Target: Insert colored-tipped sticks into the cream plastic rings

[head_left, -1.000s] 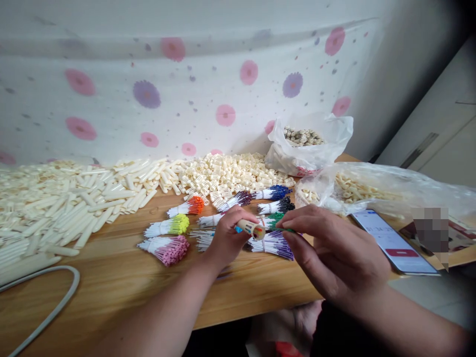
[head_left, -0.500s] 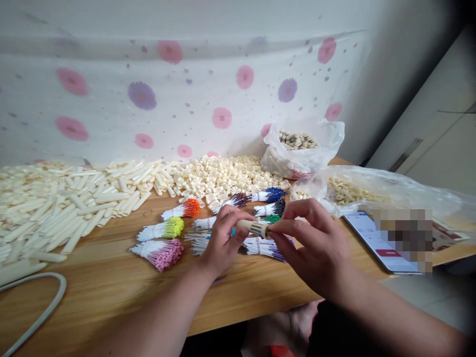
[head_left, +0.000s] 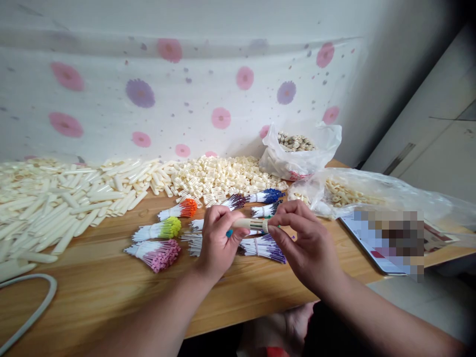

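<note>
A cream multicolour pen (head_left: 251, 224) with slots along its side lies level between my hands, above the table. My left hand (head_left: 220, 240) is closed around its left part, hiding that end. At its right end, my right hand (head_left: 303, 232) has its fingertips pinched on the rim. Whether a small part sits between those fingertips is hidden. Beneath and around my hands lie banded bundles of white pen refills with coloured ends: pink (head_left: 158, 254), yellow (head_left: 159, 229), orange (head_left: 178, 209), purple (head_left: 264, 248), dark blue (head_left: 266, 196) and others partly covered.
Long cream pen barrels (head_left: 89, 198) are heaped at the left, short slotted pieces (head_left: 219, 178) behind the bundles. A white bag (head_left: 297, 158) of small parts and a clear bag (head_left: 353, 191) stand at the right, near a phone (head_left: 366, 243). A white cable (head_left: 46, 297) curves at the left.
My right fingers have closed in against the pen's right end, where a gap with a green tip showed before. The pen has turned more level. The view has shifted slightly.
</note>
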A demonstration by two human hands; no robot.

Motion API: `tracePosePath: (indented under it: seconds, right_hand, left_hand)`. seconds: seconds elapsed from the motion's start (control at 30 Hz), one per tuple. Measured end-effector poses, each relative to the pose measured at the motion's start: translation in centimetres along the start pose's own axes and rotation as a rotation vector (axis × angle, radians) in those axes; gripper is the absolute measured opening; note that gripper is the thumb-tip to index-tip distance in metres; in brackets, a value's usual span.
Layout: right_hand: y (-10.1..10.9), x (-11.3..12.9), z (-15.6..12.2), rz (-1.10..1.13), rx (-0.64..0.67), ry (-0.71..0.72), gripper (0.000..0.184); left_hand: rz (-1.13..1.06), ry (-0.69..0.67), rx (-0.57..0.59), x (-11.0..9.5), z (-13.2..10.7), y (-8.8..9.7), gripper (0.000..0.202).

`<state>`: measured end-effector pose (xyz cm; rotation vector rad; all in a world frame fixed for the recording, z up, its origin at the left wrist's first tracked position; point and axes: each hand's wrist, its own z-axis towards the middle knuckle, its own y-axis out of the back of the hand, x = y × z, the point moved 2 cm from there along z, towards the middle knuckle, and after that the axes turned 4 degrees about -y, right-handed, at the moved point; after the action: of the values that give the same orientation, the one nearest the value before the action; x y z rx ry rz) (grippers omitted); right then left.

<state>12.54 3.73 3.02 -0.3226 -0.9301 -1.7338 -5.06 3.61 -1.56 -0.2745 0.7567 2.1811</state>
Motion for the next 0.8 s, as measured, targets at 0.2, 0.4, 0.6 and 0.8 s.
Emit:
tracePosePath:
  seconds: [0.2, 0.4, 0.6, 0.8]
  right_hand:
    - [-0.1, -0.6, 0.0, -0.006, 0.029, -0.068, 0.012]
    - [0.1, -1.0, 0.2, 0.077, 0.115, -0.118, 0.015]
    - [0.4, -1.2, 0.4, 0.142, 0.182, -0.206, 0.015]
    - [0.4, -1.5, 0.6, 0.264, 0.243, -0.316, 0.020]
  left_hand:
    - [0.069, 0.014, -0.022, 0.1, 0.0, 0.0, 0.031]
    - [0.119, 0.006, -0.028, 0.2, 0.0, -0.1, 0.030]
    - [0.154, -0.012, -0.041, 0.3, -0.1, -0.1, 0.026]
    - [0.105, 0.009, -0.009, 0.4, 0.0, -0.3, 0.026]
